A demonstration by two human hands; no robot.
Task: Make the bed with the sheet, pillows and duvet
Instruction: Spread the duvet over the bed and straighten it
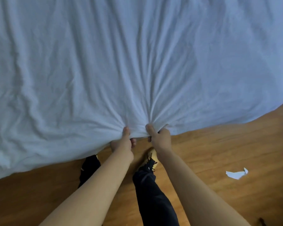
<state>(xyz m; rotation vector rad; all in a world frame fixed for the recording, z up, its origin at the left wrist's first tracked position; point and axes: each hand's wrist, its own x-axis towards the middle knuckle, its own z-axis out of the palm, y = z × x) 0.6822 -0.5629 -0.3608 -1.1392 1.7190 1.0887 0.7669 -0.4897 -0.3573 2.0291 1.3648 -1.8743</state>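
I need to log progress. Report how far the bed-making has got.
Done: the white sheet is spread out, though wrinkled. In hand: left hand and right hand grip its near edge, bunching it above the wooden floor. Left: smoothing it; no pillows or duvet are in view.

White sheet (104,54) (plain), orange-brown wood-grain floor (219,152), black trousers (153,193)

Both arms stretched forward, bare forearms. Left hand (121,142) and right hand (159,136) sit close together, each with fingers curled tight, thumbs on top.
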